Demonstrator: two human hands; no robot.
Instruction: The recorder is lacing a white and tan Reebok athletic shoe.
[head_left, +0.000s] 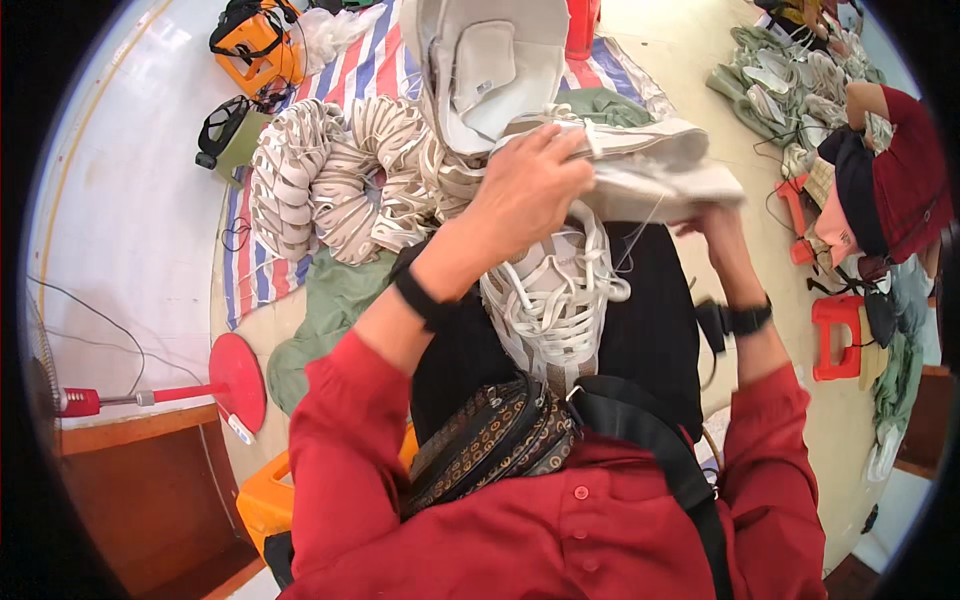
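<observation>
A pale beige shoe upper [665, 187] lies across in front of me, blurred at its right end. My left hand [535, 185] is closed over its left part, fingers curled at the edge. At the right end, my right hand [718, 232] grips the lower edge, its fingers partly hidden and smeared by motion. A thin thread [652, 212] hangs from the upper's underside. Below it, a laced white-and-beige shoe upper [560, 300] rests between my thighs. Just beyond my left hand stands a large off-white padded piece [485, 80], its lower part hidden behind other pieces.
Curled rows of shoe uppers [290, 180] lie on a striped sheet [380, 70] at the left. An orange box [255, 60] stands behind them. A red round-based stand [238, 383] is at my left. To the right are a red stool [838, 338], another person's sleeve [910, 170] and piled uppers [790, 80].
</observation>
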